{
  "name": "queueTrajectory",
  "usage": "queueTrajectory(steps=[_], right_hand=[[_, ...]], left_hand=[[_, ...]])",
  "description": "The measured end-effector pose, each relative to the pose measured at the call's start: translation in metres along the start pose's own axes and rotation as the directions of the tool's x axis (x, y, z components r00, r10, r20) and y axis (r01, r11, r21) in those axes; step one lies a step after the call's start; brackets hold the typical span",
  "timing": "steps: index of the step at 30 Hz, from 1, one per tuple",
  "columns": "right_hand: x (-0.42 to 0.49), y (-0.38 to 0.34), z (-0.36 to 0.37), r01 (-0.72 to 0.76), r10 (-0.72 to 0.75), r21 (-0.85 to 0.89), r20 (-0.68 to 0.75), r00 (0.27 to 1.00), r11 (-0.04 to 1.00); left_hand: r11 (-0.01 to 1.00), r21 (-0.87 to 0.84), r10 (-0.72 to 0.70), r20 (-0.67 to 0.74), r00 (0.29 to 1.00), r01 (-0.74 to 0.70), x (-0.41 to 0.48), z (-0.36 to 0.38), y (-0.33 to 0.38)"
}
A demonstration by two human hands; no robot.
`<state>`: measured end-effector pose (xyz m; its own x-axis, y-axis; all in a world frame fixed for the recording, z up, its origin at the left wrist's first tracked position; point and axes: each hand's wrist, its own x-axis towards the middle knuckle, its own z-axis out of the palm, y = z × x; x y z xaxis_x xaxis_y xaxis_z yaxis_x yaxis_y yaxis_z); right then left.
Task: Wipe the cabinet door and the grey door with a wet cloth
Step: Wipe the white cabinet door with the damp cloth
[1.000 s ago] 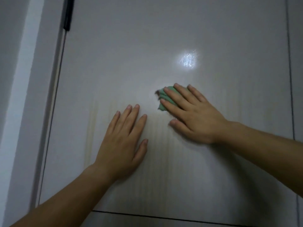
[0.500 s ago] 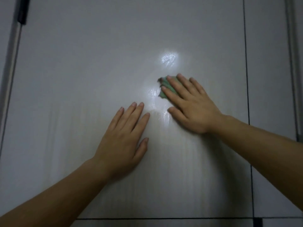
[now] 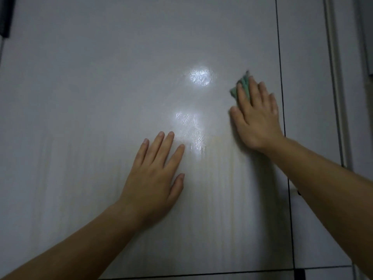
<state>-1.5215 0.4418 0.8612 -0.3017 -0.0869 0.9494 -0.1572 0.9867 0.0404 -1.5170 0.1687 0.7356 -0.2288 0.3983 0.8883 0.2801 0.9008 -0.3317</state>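
Both hands flat on the door (image 3: 90, 87).
Head view: the left hand (image 3: 153, 178) rests low at centre, fingers straight and slightly spread; the right hand (image 3: 256, 118), fingers straight and close together, presses the green cloth (image 3: 244, 86) near the door's right edge.

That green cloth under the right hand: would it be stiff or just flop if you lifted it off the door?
Probably floppy: the green cloth bunches in folds between the flat fingers of the right hand. Likely light, since most of it hides under that hand. It may slide easily, as the cabinet door looks glossy with wet streaks.
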Motion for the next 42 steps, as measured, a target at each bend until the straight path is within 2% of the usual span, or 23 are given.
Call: queueTrajectory(steps=[2, 3, 6, 8, 9, 11, 13, 15, 18, 20, 21, 23, 26, 28, 32, 34, 38, 40, 42], right_hand=[[-0.006, -0.02, 0.004, -0.118, 0.12, 0.091, -0.013, 0.993, 0.989], [-0.019, -0.034, 0.009, -0.112, 0.114, 0.092, -0.02, 0.993, 0.989], [-0.07, -0.065, 0.029, 0.1, -0.101, 0.009, 0.011, 0.995, 0.995], [-0.079, -0.059, 0.032, 0.166, -0.166, -0.005, 0.043, 0.985, 0.986], [-0.071, -0.051, 0.03, 0.132, -0.133, 0.013, 0.034, 0.991, 0.991], [-0.049, -0.03, 0.022, -0.068, 0.069, 0.066, -0.01, 0.998, 0.995], [-0.033, -0.015, 0.016, -0.317, 0.327, 0.161, -0.04, 0.944, 0.935], [-0.036, -0.02, 0.018, -0.438, 0.46, 0.233, -0.048, 0.887, 0.869], [-0.068, -0.048, 0.033, -0.368, 0.391, 0.215, -0.079, 0.917, 0.905], [-0.078, -0.046, 0.038, -0.317, 0.333, 0.171, -0.074, 0.94, 0.933], [-0.073, -0.036, 0.035, -0.333, 0.349, 0.17, -0.075, 0.934, 0.928], [-0.05, -0.006, 0.024, -0.469, 0.494, 0.215, -0.081, 0.866, 0.857], [-0.025, 0.026, 0.005, -0.678, 0.71, 0.289, -0.006, 0.705, 0.676], [-0.035, 0.02, 0.005, -0.694, 0.723, 0.305, 0.028, 0.691, 0.652], [-0.069, -0.005, 0.021, -0.637, 0.653, 0.303, 0.062, 0.755, 0.708], [-0.057, 0.006, 0.016, -0.69, 0.707, 0.315, 0.077, 0.703, 0.652], [-0.017, 0.045, -0.008, -0.829, 0.857, 0.331, 0.1, 0.506, 0.451], [-0.019, 0.044, -0.008, -0.838, 0.861, 0.328, 0.117, 0.494, 0.436], [-0.036, 0.035, 0.001, -0.809, 0.825, 0.328, 0.13, 0.55, 0.488]], left_hand=[[1.0, 0.006, -0.025, 0.011, 1.0, 0.025, 0.0, 0.002, 0.005], [0.999, 0.009, -0.034, 0.013, 0.999, 0.034, 0.0, 0.003, 0.007], [0.999, 0.025, -0.048, 0.018, 0.999, 0.047, 0.001, 0.002, 0.01], [0.998, 0.037, -0.054, 0.022, 0.998, 0.053, 0.002, 0.001, 0.011], [0.998, 0.038, -0.059, 0.022, 0.998, 0.058, 0.002, 0.001, 0.012], [0.997, 0.029, -0.069, 0.017, 0.998, 0.068, 0.001, 0.0, 0.015], [0.998, 0.014, -0.068, 0.0, 0.998, 0.068, 0.001, 0.001, 0.019], [0.999, 0.007, -0.034, -0.019, 0.999, 0.034, 0.003, 0.001, 0.026], [0.998, 0.022, 0.053, -0.028, 0.998, -0.053, 0.009, 0.004, 0.036], [0.994, 0.03, 0.102, -0.025, 0.995, -0.101, 0.013, 0.007, 0.045], [0.993, 0.026, 0.114, -0.027, 0.993, -0.113, 0.016, 0.008, 0.049], [0.991, 0.009, 0.132, -0.037, 0.991, -0.131, 0.02, 0.011, 0.059], [0.987, -0.001, 0.158, -0.042, 0.987, -0.158, 0.021, 0.016, 0.071], [0.987, 0.005, 0.159, -0.031, 0.987, -0.159, 0.021, 0.019, 0.077], [0.989, 0.013, 0.144, -0.039, 0.989, -0.144, 0.022, 0.02, 0.081], [0.989, 0.005, 0.145, -0.047, 0.988, -0.145, 0.022, 0.02, 0.081], [0.986, -0.01, 0.163, -0.059, 0.985, -0.164, 0.022, 0.019, 0.078], [0.985, -0.013, 0.17, -0.067, 0.983, -0.171, 0.022, 0.019, 0.077], [0.986, -0.016, 0.164, -0.068, 0.984, -0.166, 0.022, 0.02, 0.078]])
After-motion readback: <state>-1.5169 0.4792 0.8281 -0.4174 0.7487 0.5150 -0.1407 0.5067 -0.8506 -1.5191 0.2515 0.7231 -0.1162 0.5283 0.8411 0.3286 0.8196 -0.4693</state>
